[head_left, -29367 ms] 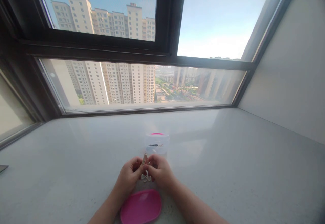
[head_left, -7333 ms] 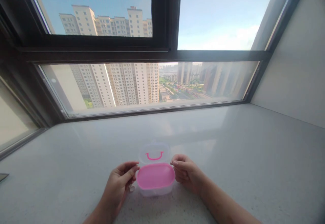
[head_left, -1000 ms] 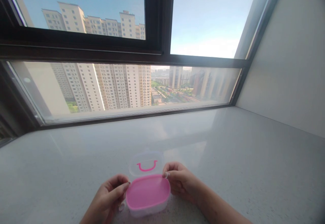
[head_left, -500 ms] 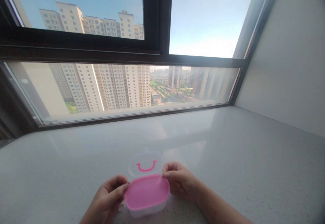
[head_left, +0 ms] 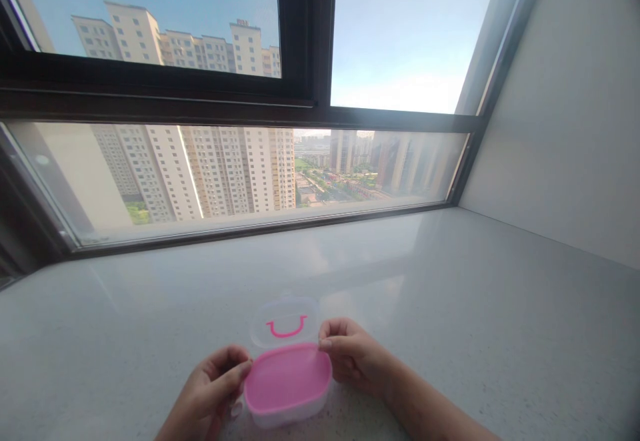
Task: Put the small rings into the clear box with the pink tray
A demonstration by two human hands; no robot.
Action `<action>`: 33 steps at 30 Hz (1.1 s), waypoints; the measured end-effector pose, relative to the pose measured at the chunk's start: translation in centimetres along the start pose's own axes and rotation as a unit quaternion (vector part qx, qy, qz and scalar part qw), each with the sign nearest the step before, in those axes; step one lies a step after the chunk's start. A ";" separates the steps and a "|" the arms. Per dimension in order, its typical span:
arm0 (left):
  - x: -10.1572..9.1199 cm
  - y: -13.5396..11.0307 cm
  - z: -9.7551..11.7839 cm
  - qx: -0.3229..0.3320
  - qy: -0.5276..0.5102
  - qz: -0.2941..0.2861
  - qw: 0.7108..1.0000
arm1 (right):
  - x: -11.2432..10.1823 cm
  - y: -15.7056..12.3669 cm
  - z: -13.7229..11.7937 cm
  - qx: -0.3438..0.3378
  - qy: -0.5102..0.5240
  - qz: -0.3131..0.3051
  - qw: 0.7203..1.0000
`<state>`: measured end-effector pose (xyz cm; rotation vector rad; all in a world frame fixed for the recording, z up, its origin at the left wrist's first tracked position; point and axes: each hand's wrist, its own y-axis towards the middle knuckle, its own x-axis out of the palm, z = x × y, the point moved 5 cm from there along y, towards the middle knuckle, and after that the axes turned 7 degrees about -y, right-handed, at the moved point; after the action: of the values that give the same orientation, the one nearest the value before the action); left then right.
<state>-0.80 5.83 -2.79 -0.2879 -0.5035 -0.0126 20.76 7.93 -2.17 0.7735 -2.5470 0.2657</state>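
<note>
A clear plastic box [head_left: 287, 418] sits on the pale speckled sill, with a pink tray insert [head_left: 289, 381] in its top. My left hand [head_left: 215, 384] pinches the tray's rim at the far left corner, thumb and index finger together. On the other side, my right hand [head_left: 353, 354] grips the rim at the far right corner, its fingers curled. Just behind the box lies a clear lid [head_left: 263, 329] with a curved pink handle [head_left: 287, 333]. A small clear tab [head_left: 237, 409] shows beside the box near my left hand.
The speckled sill [head_left: 450, 307] extends around the box. Beyond it stands a dark-framed window [head_left: 200, 103], with tall buildings outside. A white wall [head_left: 565, 134] rises on the right.
The whole view has shifted slightly, so everything sits a little further left. Both hands keep the same hold on the tray's rim.
</note>
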 end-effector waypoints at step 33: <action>0.7 -0.6 0.5 -0.005 -0.017 -0.001 1.000 | 0.2 -0.4 -0.4 0.019 -0.007 0.015 1.000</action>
<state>-0.45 5.42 -1.84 -0.2970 -0.5377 -0.0126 21.00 7.66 -1.67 0.7536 -2.5746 0.3220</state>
